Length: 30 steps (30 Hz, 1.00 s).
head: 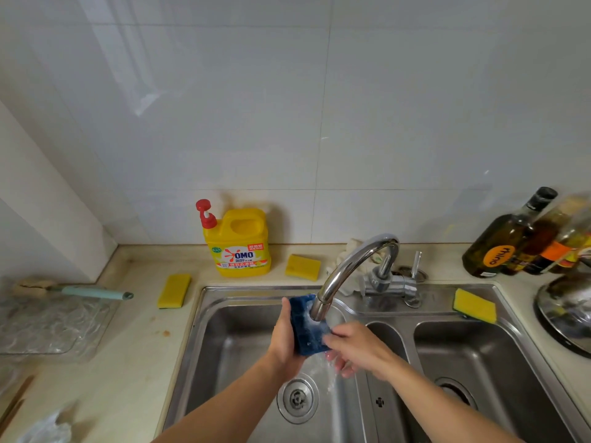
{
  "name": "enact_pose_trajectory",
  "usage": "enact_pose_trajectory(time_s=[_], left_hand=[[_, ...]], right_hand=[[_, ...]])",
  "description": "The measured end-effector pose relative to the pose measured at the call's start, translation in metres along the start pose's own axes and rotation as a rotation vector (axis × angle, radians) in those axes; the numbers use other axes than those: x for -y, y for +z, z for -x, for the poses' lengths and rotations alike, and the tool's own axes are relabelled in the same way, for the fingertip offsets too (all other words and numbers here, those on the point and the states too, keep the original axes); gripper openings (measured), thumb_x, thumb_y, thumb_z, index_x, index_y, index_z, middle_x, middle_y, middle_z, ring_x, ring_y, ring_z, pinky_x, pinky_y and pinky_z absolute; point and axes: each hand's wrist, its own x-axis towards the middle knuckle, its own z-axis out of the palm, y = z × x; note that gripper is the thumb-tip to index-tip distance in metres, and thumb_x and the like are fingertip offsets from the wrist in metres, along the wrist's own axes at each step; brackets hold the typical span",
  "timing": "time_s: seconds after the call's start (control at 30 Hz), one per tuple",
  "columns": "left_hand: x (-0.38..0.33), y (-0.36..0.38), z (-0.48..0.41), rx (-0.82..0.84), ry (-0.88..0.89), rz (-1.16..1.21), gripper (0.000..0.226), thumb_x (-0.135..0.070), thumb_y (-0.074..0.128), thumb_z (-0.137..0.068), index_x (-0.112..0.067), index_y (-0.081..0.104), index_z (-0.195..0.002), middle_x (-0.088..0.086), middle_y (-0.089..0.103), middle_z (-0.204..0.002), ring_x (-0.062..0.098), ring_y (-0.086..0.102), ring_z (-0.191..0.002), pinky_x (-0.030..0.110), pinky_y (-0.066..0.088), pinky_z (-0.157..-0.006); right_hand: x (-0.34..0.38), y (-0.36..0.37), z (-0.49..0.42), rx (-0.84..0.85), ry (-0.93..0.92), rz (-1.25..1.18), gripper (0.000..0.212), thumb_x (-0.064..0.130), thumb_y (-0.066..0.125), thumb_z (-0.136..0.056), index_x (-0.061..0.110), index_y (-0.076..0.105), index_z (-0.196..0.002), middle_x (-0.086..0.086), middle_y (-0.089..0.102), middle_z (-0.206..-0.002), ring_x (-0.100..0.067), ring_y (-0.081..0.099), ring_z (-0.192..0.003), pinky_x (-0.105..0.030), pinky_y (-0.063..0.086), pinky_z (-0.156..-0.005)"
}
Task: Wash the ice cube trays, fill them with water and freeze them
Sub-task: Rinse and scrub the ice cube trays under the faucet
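Blue moulded ice cube tray [308, 327], held on edge under the running chrome tap [348, 266] over the left basin of the steel sink [243, 295]; judged light, fairly stiff, slippery when wet, best taken by its long rims. Left hand [283, 340] has its fingers wrapped round the tray's left edge; right hand [355, 346] meets the lower right corner, grasp or mere touch not discernible. Outward: yellow sponge [174, 290] and yellow detergent jug [238, 244] on the pale worktop [134, 362].

In the middle of the frame, the yellow detergent jug [238, 247] carries a front label with "OMO" in large blue letters on a red splash; the Chinese print around it is too small to read. At the right edge, a dark glass bottle [502, 247] bears an orange oval label reading "rhino", turned sideways. The labels on the neighbouring bottles [563, 247] are blurred.
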Motion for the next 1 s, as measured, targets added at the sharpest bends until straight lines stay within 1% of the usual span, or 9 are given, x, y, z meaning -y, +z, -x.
enact_pose_trajectory(time_s=[0.07,0.2,0.33,0.4,0.57,0.77,0.83,0.9,1.0], left_hand=[[0.005,0.004,-0.008,-0.073,-0.001,-0.085,0.079,-0.072,0.026,-0.098,-0.011,0.063,-0.131,0.019,0.074,-0.115,0.036,0.072,-0.103,0.047,0.058,-0.086],[0.01,0.009,-0.014,-0.084,-0.035,-0.184,0.079,-0.072,0.032,-0.098,-0.008,0.068,-0.128,0.015,0.074,-0.099,0.03,0.071,-0.073,0.036,0.056,-0.069],[0.019,0.012,-0.014,-0.069,-0.1,-0.372,0.063,-0.053,0.038,-0.104,-0.001,0.064,-0.127,0.024,0.073,-0.113,0.035,0.071,-0.091,0.044,0.058,-0.083],[0.02,0.015,-0.014,-0.109,-0.085,-0.369,0.061,-0.052,0.038,-0.104,0.0,0.062,-0.129,0.022,0.074,-0.11,0.034,0.072,-0.089,0.043,0.059,-0.081],[0.015,0.023,-0.012,-0.106,-0.042,-0.225,0.07,-0.064,0.036,-0.101,-0.005,0.064,-0.126,0.027,0.072,-0.108,0.035,0.071,-0.083,0.038,0.059,-0.069],[0.019,0.011,-0.009,-0.14,-0.034,-0.113,0.077,-0.078,0.048,-0.087,-0.01,0.08,-0.104,0.022,0.072,-0.102,0.032,0.071,-0.081,0.04,0.059,-0.073],[0.019,0.009,-0.008,-0.138,-0.031,-0.083,0.077,-0.079,0.049,-0.085,-0.011,0.081,-0.1,0.022,0.071,-0.101,0.032,0.07,-0.079,0.04,0.059,-0.075],[0.019,0.008,-0.01,-0.168,-0.04,-0.114,0.073,-0.077,0.05,-0.087,-0.012,0.082,-0.097,0.023,0.073,-0.101,0.032,0.071,-0.078,0.04,0.059,-0.073],[0.02,0.003,-0.013,-0.187,-0.057,-0.216,0.064,-0.07,0.051,-0.092,-0.013,0.081,-0.095,0.019,0.071,-0.095,0.029,0.067,-0.074,0.038,0.056,-0.069]], right_hand=[[-0.005,-0.018,0.001,-0.077,-0.026,0.014,0.026,0.033,0.062,-0.1,0.01,0.072,-0.101,-0.011,0.076,-0.087,-0.016,0.069,-0.062,-0.026,0.055,-0.057],[-0.015,-0.074,-0.008,-0.494,-0.034,-0.188,0.028,0.029,0.063,-0.098,0.003,0.072,-0.094,-0.009,0.074,-0.073,-0.014,0.061,-0.052,-0.032,0.052,-0.052],[-0.025,-0.125,-0.022,-0.721,-0.068,-0.149,0.027,0.033,0.063,-0.097,0.009,0.067,-0.109,-0.008,0.072,-0.103,-0.019,0.068,-0.084,-0.045,0.06,-0.078],[-0.031,-0.14,-0.031,-0.779,-0.076,-0.077,0.02,0.033,0.065,-0.096,0.016,0.061,-0.105,-0.011,0.069,-0.114,-0.013,0.062,-0.082,-0.035,0.054,-0.072],[-0.038,-0.168,-0.057,-0.73,0.042,-0.023,0.06,0.039,0.064,-0.095,0.007,0.045,-0.143,-0.015,0.056,-0.138,-0.032,0.06,-0.117,-0.045,0.053,-0.092],[-0.02,-0.17,-0.082,-0.617,-0.052,-0.23,0.068,0.037,0.064,-0.097,0.016,0.037,-0.155,-0.011,0.038,-0.158,-0.035,0.046,-0.138,-0.051,0.044,-0.109],[-0.023,-0.171,-0.079,-0.591,-0.101,-0.155,0.064,0.041,0.064,-0.097,0.018,0.041,-0.153,-0.008,0.043,-0.155,-0.033,0.047,-0.138,-0.052,0.046,-0.108],[-0.026,-0.175,-0.071,-0.567,-0.155,-0.117,0.059,0.042,0.064,-0.097,0.021,0.042,-0.147,-0.005,0.052,-0.147,-0.03,0.052,-0.133,-0.043,0.046,-0.1],[-0.028,-0.169,-0.053,-0.615,-0.2,-0.093,0.07,0.032,0.066,-0.097,0.022,0.03,-0.155,-0.005,0.048,-0.151,-0.027,0.05,-0.135,-0.04,0.043,-0.103]])
